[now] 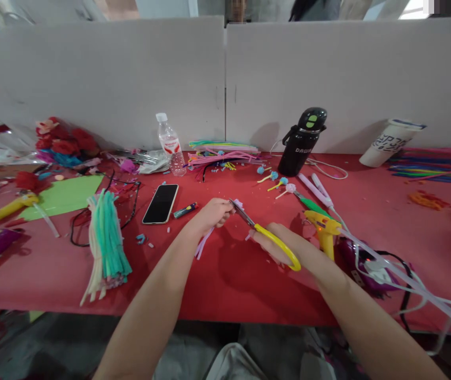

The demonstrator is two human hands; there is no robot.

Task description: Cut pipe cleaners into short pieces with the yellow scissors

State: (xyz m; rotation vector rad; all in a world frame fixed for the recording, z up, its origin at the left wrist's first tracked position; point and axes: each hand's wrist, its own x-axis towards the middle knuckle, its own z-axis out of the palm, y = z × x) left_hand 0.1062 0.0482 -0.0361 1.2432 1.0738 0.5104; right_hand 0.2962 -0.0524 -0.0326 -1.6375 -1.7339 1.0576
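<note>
My left hand (218,212) is closed on light purple pipe cleaners (203,244), whose loose ends hang below the fist. A small purple tuft (238,203) shows just past its fingertips. My right hand (275,240) is wrapped round yellow-handled scissors (276,243). Their metal blades point up and left, and the tips meet the pipe cleaner at my left fingertips. Whether the blades are fully closed cannot be made out. Behind my right hand lie several small pompom flowers (284,181) on short stems.
A yellow glue gun (323,227) with its cord lies at my right, near a black bottle (303,142). On the left are a phone (161,203), a marker-like tube (185,210), a water bottle (171,145) and a bundle of green and cream pipe cleaners (108,240). A white cup (389,142) leans at the back.
</note>
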